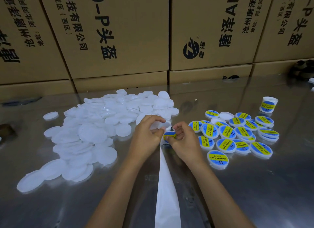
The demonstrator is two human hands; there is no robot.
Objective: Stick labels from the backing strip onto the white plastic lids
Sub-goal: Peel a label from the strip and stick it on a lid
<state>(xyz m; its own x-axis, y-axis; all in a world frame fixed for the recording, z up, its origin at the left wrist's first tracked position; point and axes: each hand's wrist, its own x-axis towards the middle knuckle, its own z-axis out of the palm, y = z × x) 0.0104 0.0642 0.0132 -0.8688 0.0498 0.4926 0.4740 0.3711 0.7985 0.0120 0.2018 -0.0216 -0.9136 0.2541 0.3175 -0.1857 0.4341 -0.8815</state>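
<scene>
Peeling stage: right hand (180, 139) pinching a blue-yellow label (169, 135) off the backing strip (165, 185), left hand (149, 131) gripping a white lid (164, 125) beside it; next, centring and pressing down

The white backing strip (167, 185) runs off the bottom edge. The right hand (182, 139) covers part of the label (169, 135). A dark blurry thing (303, 69) sits far right.
</scene>
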